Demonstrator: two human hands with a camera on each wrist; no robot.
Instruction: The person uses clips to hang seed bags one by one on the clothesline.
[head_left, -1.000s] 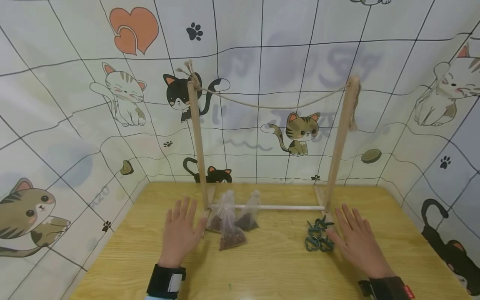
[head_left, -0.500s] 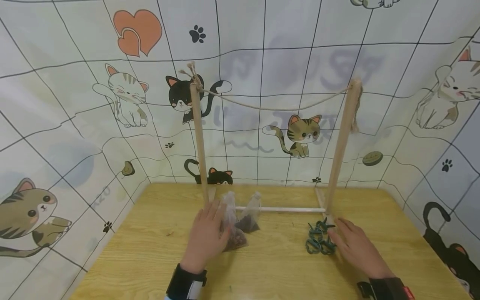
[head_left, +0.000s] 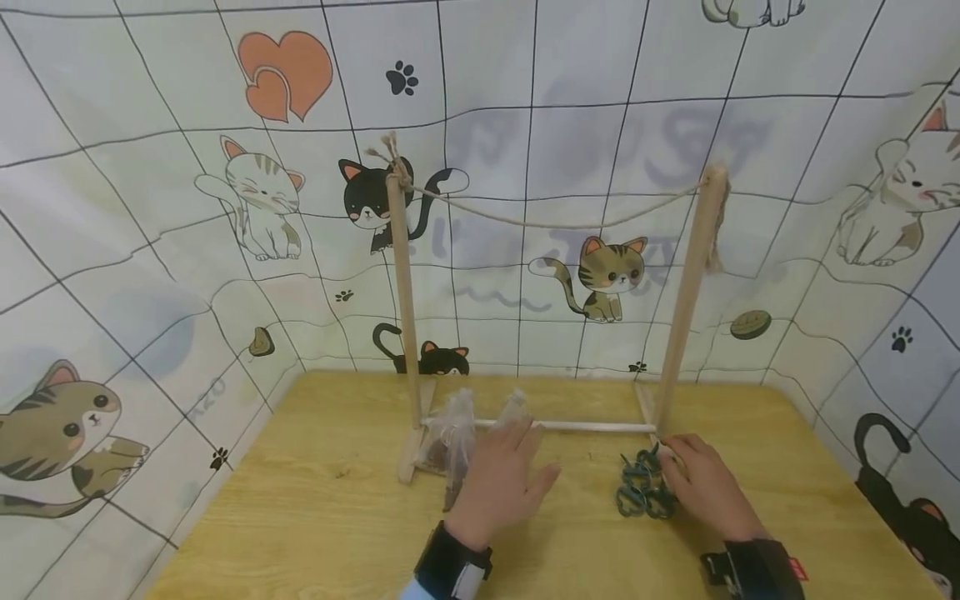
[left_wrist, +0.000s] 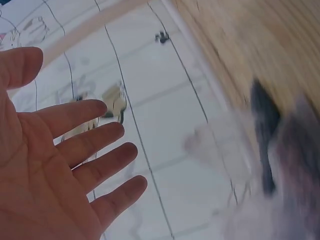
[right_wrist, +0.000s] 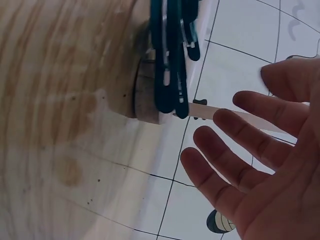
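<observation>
My left hand (head_left: 501,479) is over the middle of the table with its fingers spread, in front of sheer drawstring pouches (head_left: 459,429) with dark contents. It partly hides them in the head view. In the left wrist view the hand (left_wrist: 55,170) is empty, and the pouches (left_wrist: 295,165) appear blurred to its right. At the right, my right hand (head_left: 708,492) is beside a small cluster of dark green clips (head_left: 643,485). The right wrist view shows that hand (right_wrist: 260,160) with loosely bent fingers holding nothing, apart from the clips (right_wrist: 170,60).
Behind the pouches stands a wooden frame with a left post (head_left: 402,292), a right post (head_left: 686,300) and a white bottom bar (head_left: 592,427). A sagging cord (head_left: 540,223) joins the post tops. Cat-patterned cloth (head_left: 480,75) surrounds the wooden table (head_left: 315,517).
My left hand has moved right, from the left of the pouches to in front of them. My right hand has turned slightly and remains beside the clips. The head view has tilted slightly up.
</observation>
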